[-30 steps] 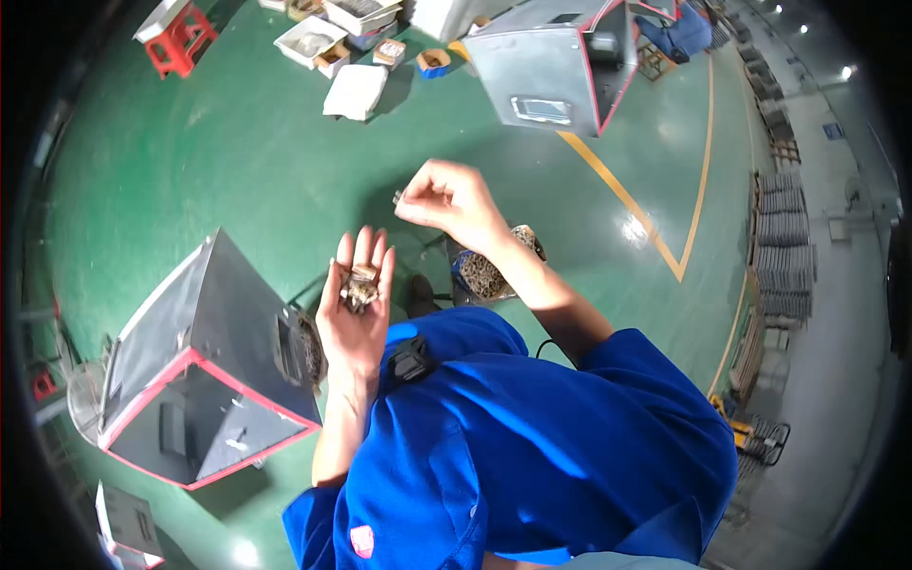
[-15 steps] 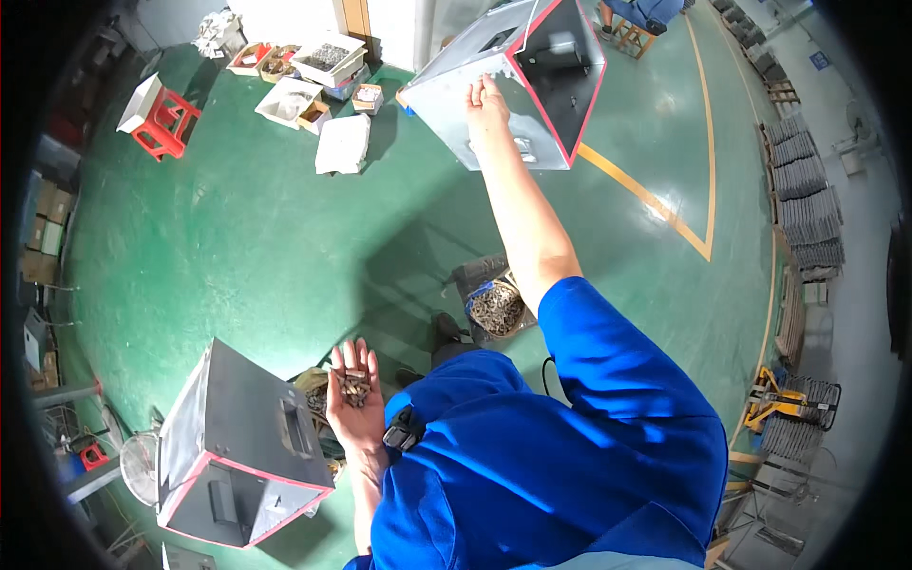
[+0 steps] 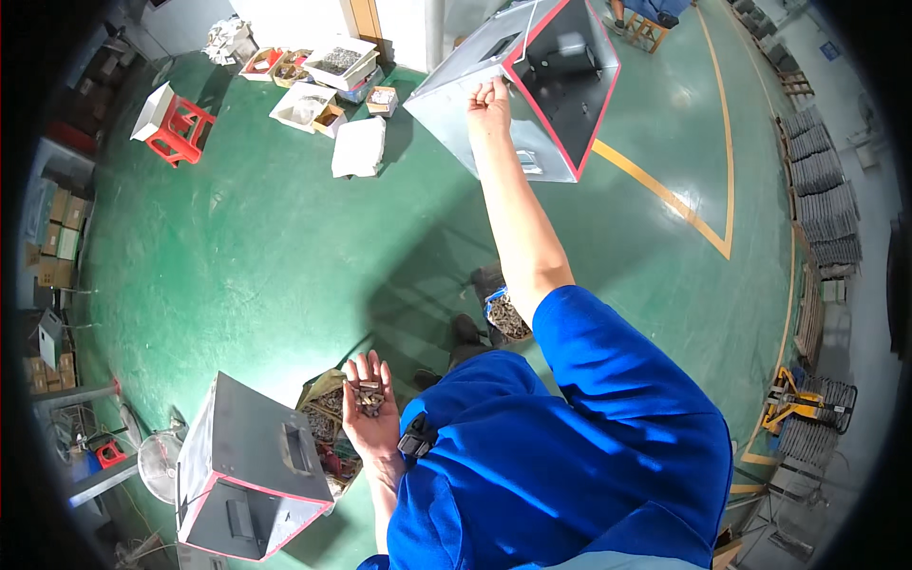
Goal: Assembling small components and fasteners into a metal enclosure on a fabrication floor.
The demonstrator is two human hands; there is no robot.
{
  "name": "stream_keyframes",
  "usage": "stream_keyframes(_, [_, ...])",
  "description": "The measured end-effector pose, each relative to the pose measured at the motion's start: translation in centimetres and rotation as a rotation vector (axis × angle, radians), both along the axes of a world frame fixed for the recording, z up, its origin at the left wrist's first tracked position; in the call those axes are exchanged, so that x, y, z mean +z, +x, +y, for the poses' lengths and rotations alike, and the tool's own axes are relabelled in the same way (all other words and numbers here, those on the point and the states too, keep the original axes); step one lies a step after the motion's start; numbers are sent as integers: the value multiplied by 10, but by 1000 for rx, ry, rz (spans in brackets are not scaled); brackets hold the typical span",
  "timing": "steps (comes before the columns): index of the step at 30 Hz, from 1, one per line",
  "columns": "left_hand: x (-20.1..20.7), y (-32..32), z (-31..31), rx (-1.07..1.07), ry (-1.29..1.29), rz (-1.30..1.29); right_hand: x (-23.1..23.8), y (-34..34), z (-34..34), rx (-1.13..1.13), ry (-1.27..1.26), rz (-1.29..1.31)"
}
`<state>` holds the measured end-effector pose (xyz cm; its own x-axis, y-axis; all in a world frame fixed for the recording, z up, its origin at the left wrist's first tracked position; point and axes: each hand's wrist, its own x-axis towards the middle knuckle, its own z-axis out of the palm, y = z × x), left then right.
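At the far top, my right hand (image 3: 488,112) reaches to a grey metal box (image 3: 446,103) with a pink-edged opening. Its fingers are curled together against the box's near panel, close to the pink edge. What they may pinch is hidden. My left hand (image 3: 375,439) is low in front of my body, palm up and cupped. A small pile of short metal parts (image 3: 369,399), some of them cylindrical, lies in it. Beside that hand stands a container of small metal parts (image 3: 323,418). A second grey box (image 3: 249,427) with a pink-edged opening is left of it.
Another container of metal parts (image 3: 509,318) sits by my feet. Trays of parts (image 3: 306,106) and a red stool (image 3: 180,131) stand at the far left. A fan (image 3: 160,465) is beside the left box. Stacked grey panels (image 3: 822,185) line the right side.
My right fingers have curled in more and shifted slightly toward the box's pink edge. My left hand still holds the metal parts palm up. The whole view has shifted a little.
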<state>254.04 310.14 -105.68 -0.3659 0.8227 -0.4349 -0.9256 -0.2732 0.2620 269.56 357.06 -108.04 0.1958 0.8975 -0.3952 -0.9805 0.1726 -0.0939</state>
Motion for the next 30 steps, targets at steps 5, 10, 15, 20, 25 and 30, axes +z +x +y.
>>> stream_keyframes(5, [-5,-1,-1,-20,41,22,5,-7,-3,-54,-36,55])
stream_keyframes(10, [-6,-2,-2,-28,42,63,7,-15,3,-78,4,120])
stream_keyframes(15, [-4,-3,-2,0,-14,9,5,-14,5,-162,-26,118])
stream_keyframes(20, [-5,-2,-5,-6,19,43,1,-21,0,-143,-29,7])
stream_keyframes(25, [-7,-1,9,-32,16,34,-22,1,14,-126,123,-110])
stream_keyframes(30, [-2,1,-9,103,32,-40,-30,-35,-2,-22,254,-246])
